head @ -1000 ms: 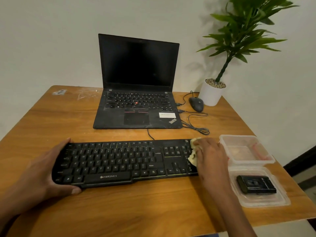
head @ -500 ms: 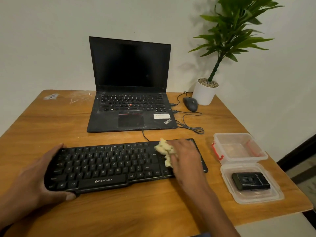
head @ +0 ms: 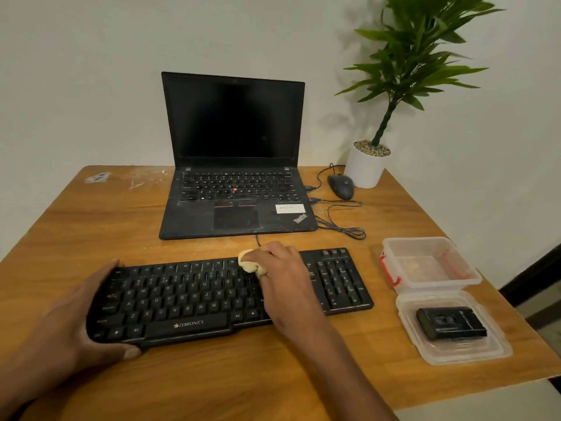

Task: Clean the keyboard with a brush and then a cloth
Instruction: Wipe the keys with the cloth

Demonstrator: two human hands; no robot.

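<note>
A black Zebronics keyboard lies across the front of the wooden table. My left hand grips its left end, thumb along the front edge. My right hand rests over the keys right of the middle and holds a bunched pale yellow cloth against the upper key rows. Most of the cloth is hidden under my fingers. A black brush-like block lies on a clear plastic lid at the right.
An open black laptop stands behind the keyboard. A black mouse and its cable lie to the laptop's right, next to a potted plant. A clear plastic box sits right of the keyboard, close to the table's right edge.
My right hand has slid the cloth leftward along the keyboard, from its right end over the number pad to the upper rows near the middle. My left hand kept its grip.
</note>
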